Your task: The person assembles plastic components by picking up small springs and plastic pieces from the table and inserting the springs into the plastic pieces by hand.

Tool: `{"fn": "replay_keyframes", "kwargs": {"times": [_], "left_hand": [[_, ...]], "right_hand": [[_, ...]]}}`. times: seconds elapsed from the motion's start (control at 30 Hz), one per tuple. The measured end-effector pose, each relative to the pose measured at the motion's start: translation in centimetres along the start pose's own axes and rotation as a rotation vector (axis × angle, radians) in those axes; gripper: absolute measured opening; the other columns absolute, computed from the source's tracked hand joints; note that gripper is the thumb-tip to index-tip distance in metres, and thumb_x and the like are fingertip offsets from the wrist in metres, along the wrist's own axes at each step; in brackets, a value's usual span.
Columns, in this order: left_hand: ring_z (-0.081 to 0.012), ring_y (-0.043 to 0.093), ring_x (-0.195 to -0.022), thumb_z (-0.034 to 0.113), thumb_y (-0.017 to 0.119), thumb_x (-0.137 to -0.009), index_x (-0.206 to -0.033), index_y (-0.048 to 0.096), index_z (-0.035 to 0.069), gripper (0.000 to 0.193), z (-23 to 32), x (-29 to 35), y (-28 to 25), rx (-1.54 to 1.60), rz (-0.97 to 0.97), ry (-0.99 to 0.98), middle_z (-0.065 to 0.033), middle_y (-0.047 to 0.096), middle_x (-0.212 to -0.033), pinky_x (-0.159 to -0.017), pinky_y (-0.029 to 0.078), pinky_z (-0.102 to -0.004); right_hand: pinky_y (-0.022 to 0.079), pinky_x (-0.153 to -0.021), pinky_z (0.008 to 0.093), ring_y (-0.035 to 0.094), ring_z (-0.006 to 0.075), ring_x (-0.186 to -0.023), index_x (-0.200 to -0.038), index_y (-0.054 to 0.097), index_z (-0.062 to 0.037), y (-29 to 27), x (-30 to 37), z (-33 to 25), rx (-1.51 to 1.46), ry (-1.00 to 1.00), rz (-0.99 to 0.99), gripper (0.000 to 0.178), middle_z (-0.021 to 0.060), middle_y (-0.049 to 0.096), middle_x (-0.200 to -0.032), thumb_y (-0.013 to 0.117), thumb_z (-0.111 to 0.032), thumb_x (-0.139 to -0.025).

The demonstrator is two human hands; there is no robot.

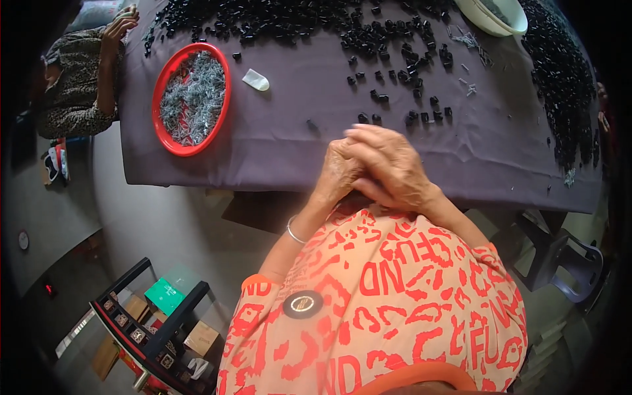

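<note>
My left hand (338, 164) and my right hand (394, 164) are clasped together at the near table edge, in front of my body. Both are closed, the right one's fingers lying over the left. Their palms are hidden, so I cannot make out anything between them. Just beyond the fingers lie a few small black plastic pieces (424, 117). Farther off, many more of these spread in a heap (283, 20). A red oval basin (228, 99) full of thin metal pins (194, 99) stands to the left. Beside it rests a small whitish flat piece (255, 80).
The table has a dark purplish cloth (276, 151). At the far right stand a pale basin (484, 23) and another black heap (559, 79); loose pins (469, 41) lie near them. Someone in a patterned sleeve (82, 122) sits at far left. A grey plastic stool (573, 266) is below right.
</note>
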State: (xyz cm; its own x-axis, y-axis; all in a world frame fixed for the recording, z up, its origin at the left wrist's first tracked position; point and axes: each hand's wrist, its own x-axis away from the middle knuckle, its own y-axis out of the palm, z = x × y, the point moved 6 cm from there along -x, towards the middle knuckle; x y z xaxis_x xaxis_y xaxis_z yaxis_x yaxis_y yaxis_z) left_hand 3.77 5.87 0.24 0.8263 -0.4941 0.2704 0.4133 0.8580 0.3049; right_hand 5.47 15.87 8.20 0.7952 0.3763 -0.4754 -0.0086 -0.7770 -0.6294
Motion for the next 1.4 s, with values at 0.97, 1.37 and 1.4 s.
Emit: {"fn": "replay_keyframes", "kwargs": {"times": [0.97, 1.37, 1.4], "left_hand": [[-0.0135, 0.056, -0.061, 0.002, 0.061, -0.081, -0.101, 0.061, 0.001, 0.021, 6.0, -0.2, -6.7, -0.757, 0.44, 0.179, -0.0063, 0.06, -0.077, -0.058, 0.049, -0.0278], [-0.0283, 0.059, -0.069, 0.003, 0.067, -0.074, -0.097, 0.064, 0.005, 0.023, 5.3, -2.1, -1.1, -1.2, 0.355, 0.435, -0.012, 0.058, -0.081, -0.063, 0.048, -0.0368], [-0.0234, 0.058, -0.064, 0.002, 0.067, -0.074, -0.097, 0.065, 0.004, 0.023, 5.0, -2.6, -1.0, -1.219, 0.345, 0.433, -0.0103, 0.059, -0.079, -0.06, 0.047, -0.0334]], "right_hand": [[0.04, -0.074, 0.0348, 0.051, 0.0215, -0.084, -0.083, 0.062, -0.0098, -6.0, 4.0, 8.2, 0.48, 0.343, 0.093, 0.016, 0.0037, 0.053, -0.085, 0.069, -0.007, -0.069], [0.047, -0.063, 0.0315, 0.058, 0.0267, -0.069, -0.088, 0.055, -0.0002, -7.0, 4.7, 6.7, 0.223, 0.315, 0.322, 0.013, 0.0122, 0.057, -0.08, 0.06, 0.006, -0.078], [0.047, -0.062, 0.0305, 0.058, 0.0258, -0.068, -0.088, 0.055, 0.0, -6.8, 4.7, 6.7, 0.151, 0.327, 0.32, 0.013, 0.0123, 0.056, -0.079, 0.06, 0.006, -0.078]]}}
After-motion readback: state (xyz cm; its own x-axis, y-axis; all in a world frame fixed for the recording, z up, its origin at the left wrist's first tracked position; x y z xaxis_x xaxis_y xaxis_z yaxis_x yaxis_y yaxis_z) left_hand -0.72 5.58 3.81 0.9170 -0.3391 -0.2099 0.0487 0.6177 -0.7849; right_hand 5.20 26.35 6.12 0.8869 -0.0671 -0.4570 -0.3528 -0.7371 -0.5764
